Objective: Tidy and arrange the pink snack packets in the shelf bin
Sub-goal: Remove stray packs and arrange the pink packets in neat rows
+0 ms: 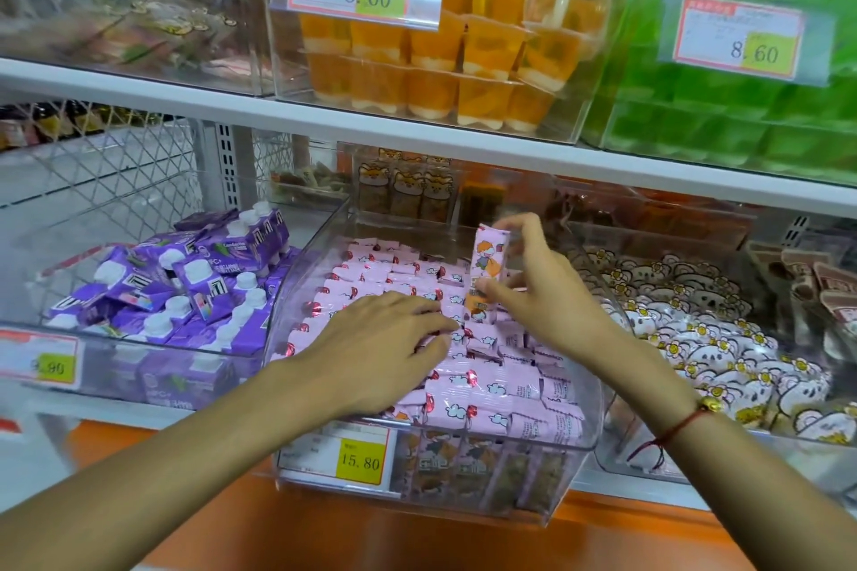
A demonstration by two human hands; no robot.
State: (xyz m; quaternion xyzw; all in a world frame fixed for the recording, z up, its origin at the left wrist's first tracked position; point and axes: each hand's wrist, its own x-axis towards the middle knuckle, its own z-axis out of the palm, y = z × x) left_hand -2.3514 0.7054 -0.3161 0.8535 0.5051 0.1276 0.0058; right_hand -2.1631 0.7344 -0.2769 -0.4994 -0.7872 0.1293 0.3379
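Note:
A clear plastic shelf bin (575,440) in the middle of the lower shelf is full of pink snack packets (482,403), lying in rough rows. My left hand (375,348) lies palm down on the packets at the bin's left-centre, fingers stretched and pressing on them. My right hand (542,292) pinches one pink packet (487,274) with a cartoon figure on it and holds it upright above the pile, thumb at its lower end and fingers at its top.
A bin of purple spouted pouches (195,287) stands to the left, and a bin of white flower-print packets (714,352) to the right. Above, a shelf (324,121) carries orange jelly cups (440,60) and green packs (742,116). A yellow 15.80 price tag (359,461) hangs on the bin front.

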